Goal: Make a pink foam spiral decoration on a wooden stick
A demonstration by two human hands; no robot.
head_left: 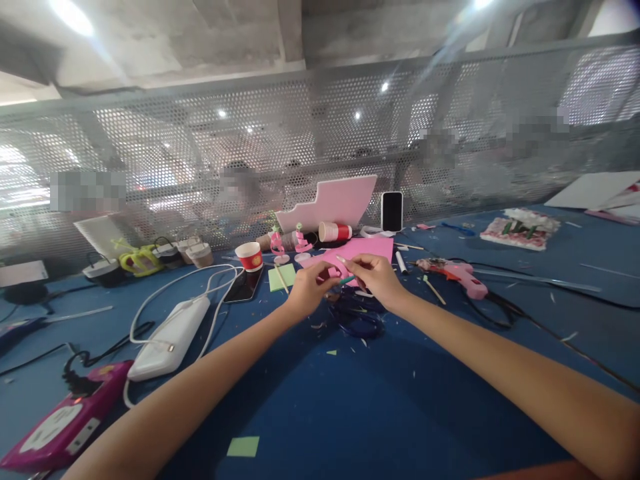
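Note:
My left hand and my right hand meet above the middle of the table, fingers pinched. Between them runs a thin green stick, with a small pink paper strip at its upper side. My fingers partly hide both, so how they join I cannot tell. Behind my hands lies a pink paper sheet. Dark blue scissors rest on the table just below them. Beyond my left hand stand two pink spiral paper pieces with green tops, a left one and a right one.
To the right lies a pink glue gun with its cable. A paper cup and a phone sit left, near a white power bank and a purple power strip. A pink foam board leans against the mesh screen.

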